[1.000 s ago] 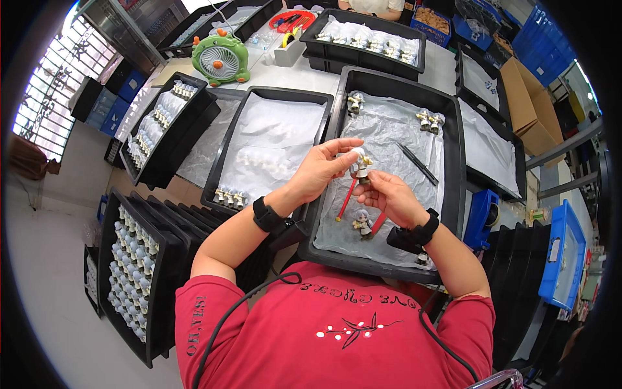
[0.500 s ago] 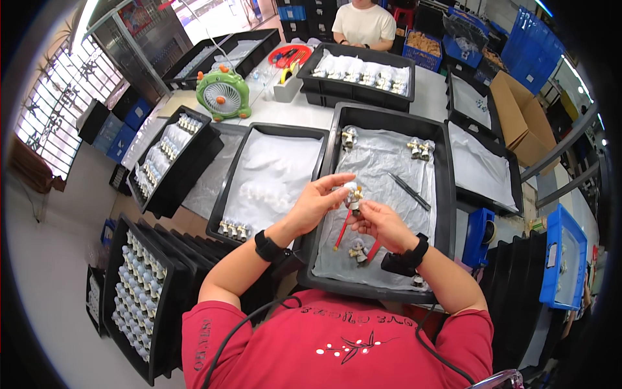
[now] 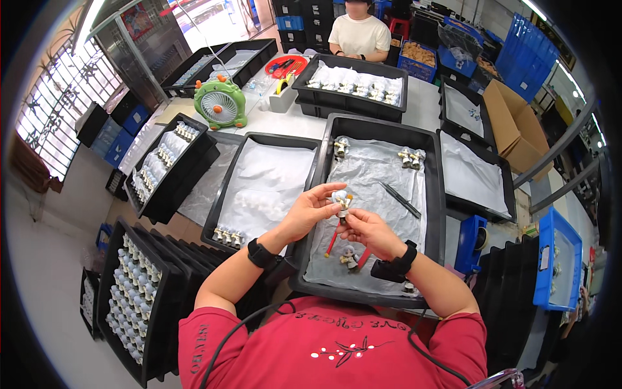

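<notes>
A small white-haired figurine (image 3: 340,198) is held upright over the large black tray (image 3: 442,194). My left hand (image 3: 307,212) pinches it around the head, fingers and thumb closed. My right hand (image 3: 374,233) grips it low down, near its base. Beneath my hands a thin red stick (image 3: 332,241) with a yellowish tip rests on the tray's grey sheet. Another figurine (image 3: 350,259) lies close by, beside a red strip (image 3: 364,258) partly hidden by my right hand. To the right are dark pen-like tools (image 3: 400,199).
Paired figurines (image 3: 411,158) stand in the tray's far right corner. On the left are a lined tray (image 3: 269,172) and a stacked tray of figurines (image 3: 165,159). A green fan (image 3: 220,104) stands behind. Across the table sits a person (image 3: 360,35); a cardboard box (image 3: 518,123) is at right.
The whole view has shifted slightly, with the table scene lower and a little left. Both hands still hold the figurine, which shows a slightly different tilt.
</notes>
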A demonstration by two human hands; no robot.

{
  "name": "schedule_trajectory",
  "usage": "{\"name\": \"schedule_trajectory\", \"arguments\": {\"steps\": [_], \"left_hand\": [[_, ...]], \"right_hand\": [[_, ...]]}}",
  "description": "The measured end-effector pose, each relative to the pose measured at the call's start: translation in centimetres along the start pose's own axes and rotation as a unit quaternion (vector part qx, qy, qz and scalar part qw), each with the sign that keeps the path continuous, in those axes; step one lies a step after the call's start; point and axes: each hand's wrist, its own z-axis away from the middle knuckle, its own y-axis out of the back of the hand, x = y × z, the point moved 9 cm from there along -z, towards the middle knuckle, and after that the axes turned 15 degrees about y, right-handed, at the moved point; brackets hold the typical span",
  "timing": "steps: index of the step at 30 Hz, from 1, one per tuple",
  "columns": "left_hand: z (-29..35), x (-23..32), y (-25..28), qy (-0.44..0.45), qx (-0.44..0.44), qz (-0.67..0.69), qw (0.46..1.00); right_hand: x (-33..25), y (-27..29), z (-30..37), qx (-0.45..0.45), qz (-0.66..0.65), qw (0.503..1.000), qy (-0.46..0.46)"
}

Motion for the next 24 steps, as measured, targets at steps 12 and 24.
{"name": "schedule_trajectory", "arguments": {"steps": [12, 24], "left_hand": [[-0.1, -0.5, -0.3, 0.002, 0.008, -0.039, 0.999], [0.3, -0.1, -0.1, -0.002, 0.017, -0.009, 1.0]], "right_hand": [[-7.6, 0.4, 1.7, -0.011, 0.469, 0.872, 0.14], [-26.9, -8.7, 23.4, 0.021, 0.243, 0.61, 0.754]]}}
